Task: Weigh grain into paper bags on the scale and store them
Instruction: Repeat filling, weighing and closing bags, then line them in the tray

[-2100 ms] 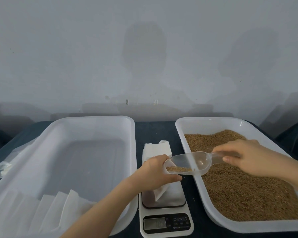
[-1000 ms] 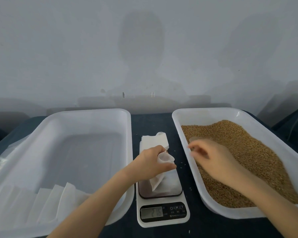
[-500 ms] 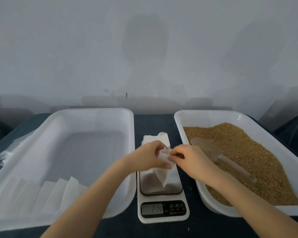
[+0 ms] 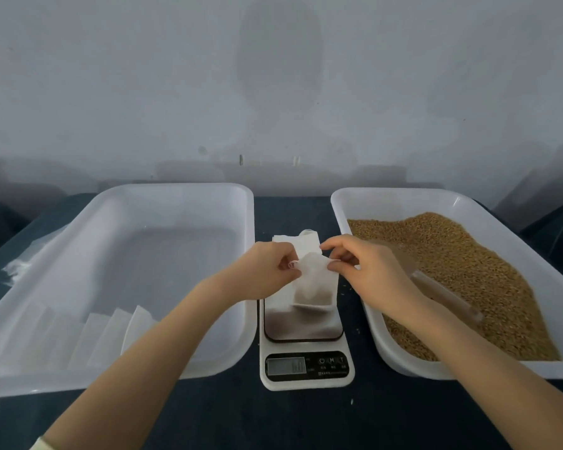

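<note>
Leftmost, a white tray (image 4: 176, 187) holds spare flat bags (image 4: 111, 332) in its near corner. Between the two trays, the left hand (image 4: 267, 271) and the right hand (image 4: 374, 271) each pinch a top corner of a small paper bag (image 4: 312, 284) with curled fingertips, holding it upright over the scale (image 4: 306, 383). Further right, a clear scoop (image 4: 442, 293) lies on the grain (image 4: 485, 271) in the right tray (image 4: 403, 193).

Dark table (image 4: 208, 417): left tray (image 4: 176, 187) at left, scale (image 4: 306, 383) at centre, bags (image 4: 281, 239) above it, right tray (image 4: 387, 193) at right.
</note>
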The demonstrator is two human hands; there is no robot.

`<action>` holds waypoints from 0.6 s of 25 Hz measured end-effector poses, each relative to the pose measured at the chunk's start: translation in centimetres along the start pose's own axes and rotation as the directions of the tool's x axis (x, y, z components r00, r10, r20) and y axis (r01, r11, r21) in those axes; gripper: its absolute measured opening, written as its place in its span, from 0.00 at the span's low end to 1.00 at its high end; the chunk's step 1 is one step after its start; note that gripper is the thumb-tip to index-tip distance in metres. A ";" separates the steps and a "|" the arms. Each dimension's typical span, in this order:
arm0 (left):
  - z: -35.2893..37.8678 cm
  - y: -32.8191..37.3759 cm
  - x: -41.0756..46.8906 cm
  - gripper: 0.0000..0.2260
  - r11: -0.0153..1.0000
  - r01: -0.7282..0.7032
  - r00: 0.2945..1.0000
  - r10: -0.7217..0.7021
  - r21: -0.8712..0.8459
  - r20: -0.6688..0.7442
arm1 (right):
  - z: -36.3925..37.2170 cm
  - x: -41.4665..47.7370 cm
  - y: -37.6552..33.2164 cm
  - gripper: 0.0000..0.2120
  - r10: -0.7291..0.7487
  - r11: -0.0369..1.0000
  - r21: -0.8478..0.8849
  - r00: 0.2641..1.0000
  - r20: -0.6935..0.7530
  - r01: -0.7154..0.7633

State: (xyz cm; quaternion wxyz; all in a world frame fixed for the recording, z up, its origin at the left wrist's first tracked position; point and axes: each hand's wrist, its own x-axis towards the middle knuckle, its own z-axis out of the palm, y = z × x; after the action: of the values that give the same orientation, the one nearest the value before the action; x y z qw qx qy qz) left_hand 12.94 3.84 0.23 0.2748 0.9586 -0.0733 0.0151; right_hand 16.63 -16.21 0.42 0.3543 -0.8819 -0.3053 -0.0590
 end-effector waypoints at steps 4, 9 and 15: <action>-0.4 -0.2 -0.7 0.05 0.999 0.043 0.999 -0.044 -0.021 -0.015 | 0.0 0.1 0.2 0.13 -0.023 0.999 0.026 0.999 -0.027 0.024; 0.5 -0.6 -0.7 0.05 0.997 0.063 0.996 -0.066 -0.053 -0.059 | 1.1 -0.2 1.0 0.14 0.004 1.000 0.007 1.000 -0.013 -0.004; 1.2 -1.1 -1.0 0.06 0.999 -0.025 0.994 0.021 -0.036 -0.110 | 1.0 -0.6 1.9 0.17 0.045 0.998 0.047 0.999 -0.017 -0.044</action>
State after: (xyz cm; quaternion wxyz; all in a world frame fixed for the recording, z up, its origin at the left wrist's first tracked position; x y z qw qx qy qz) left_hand 12.10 4.27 -1.41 0.2962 0.9501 -0.0696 0.0694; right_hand 17.11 -16.92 -1.61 0.3788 -0.8794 -0.2837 -0.0520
